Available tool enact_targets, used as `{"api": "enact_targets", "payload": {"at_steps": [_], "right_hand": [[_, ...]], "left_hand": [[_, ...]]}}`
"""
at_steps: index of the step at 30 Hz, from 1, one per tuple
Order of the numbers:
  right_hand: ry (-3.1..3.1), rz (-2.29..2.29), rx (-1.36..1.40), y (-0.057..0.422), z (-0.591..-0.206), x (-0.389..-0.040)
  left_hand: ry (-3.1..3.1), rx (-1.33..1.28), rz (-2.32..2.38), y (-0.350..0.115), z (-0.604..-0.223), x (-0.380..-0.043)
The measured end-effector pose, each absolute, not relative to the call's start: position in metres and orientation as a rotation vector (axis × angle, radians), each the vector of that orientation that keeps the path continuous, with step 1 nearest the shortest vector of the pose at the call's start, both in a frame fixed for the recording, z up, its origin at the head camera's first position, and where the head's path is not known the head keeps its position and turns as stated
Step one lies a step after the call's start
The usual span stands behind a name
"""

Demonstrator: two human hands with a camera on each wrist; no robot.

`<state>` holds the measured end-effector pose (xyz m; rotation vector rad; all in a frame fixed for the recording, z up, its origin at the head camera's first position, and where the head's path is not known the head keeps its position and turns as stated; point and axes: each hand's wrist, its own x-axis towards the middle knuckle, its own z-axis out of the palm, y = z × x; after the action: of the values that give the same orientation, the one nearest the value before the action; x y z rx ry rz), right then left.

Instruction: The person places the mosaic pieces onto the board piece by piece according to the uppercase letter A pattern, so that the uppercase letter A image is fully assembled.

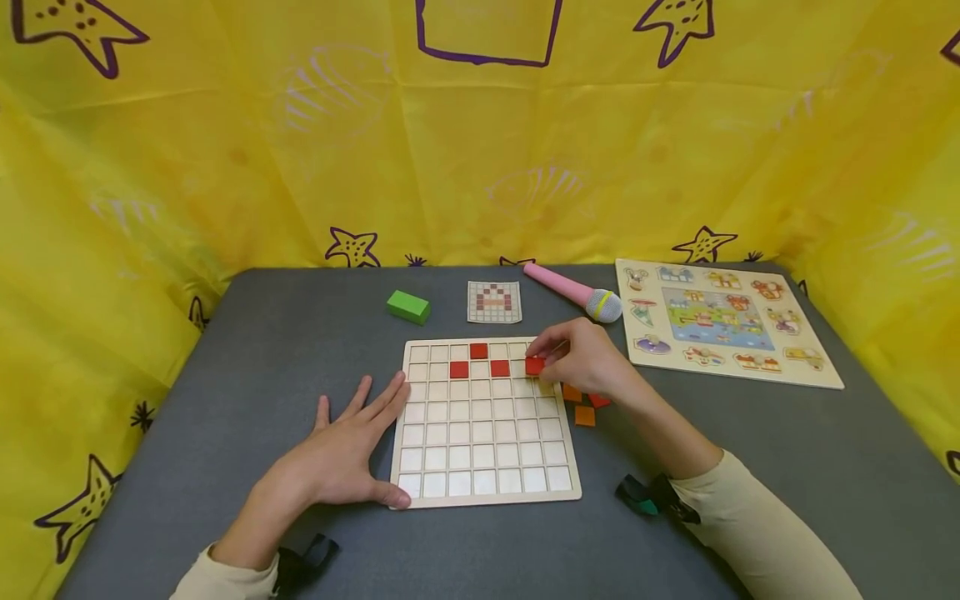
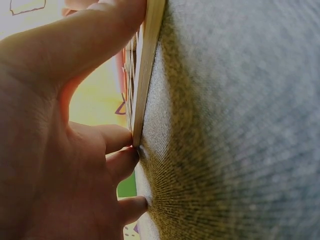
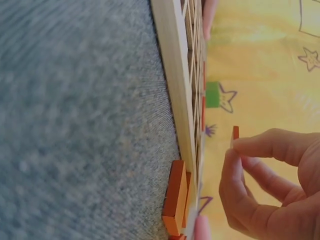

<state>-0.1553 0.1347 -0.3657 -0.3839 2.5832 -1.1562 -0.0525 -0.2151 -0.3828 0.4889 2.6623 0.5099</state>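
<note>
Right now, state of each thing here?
Grid board, flat, mostly unfilled; three red tiles set in
Held red tile, raised above the board
Right hand, pinching that tile
Left hand, spread, touching board's left edge
Loose tiles, right of board
Pattern card, face up
Microphone, lying down
Green block, lying flat
Picture puzzle, flat

The head view looks forward and down from above and behind the hands, farthest off, taking in the left hand [image 1: 348, 454], the right hand [image 1: 581, 354], the tabletop [image 1: 322, 308] and the yellow cloth [image 1: 480, 125] beyond. Each wrist view sits low and close by its own hand, facing forward past it — rolled sideways, so the tabletop fills the left view's right side and the right view's left. Both share the board [image 1: 480, 433] between the hands, nearly edge-on, and the cloth.
</note>
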Motion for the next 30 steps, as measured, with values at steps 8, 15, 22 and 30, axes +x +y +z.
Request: {"api": "enact_targets", "payload": {"at_steps": [8,15,22,30], "right_hand": [[2.594,-1.166,-0.410,0.1297,-0.3623,-0.1529],[2.560,-1.157,-0.417,0.1289,-0.3644,-0.1524],[2.505,-1.154,-0.412,0.1273,-0.3655,-0.1527],[2.455,-1.145,-0.421,0.1253,-0.3700,-0.1541]], "left_hand": [[2.673,0.487,0.503,-0.2159,-0.3813,-0.0529],[2.672,0.487,0.496,-0.2145,-0.3824,-0.0535],[2.667,0.483,0.489,-0.2147,-0.3815,-0.0549],[2.664,0.483,0.485,-0.2151,-0.3835,-0.0552]]}}
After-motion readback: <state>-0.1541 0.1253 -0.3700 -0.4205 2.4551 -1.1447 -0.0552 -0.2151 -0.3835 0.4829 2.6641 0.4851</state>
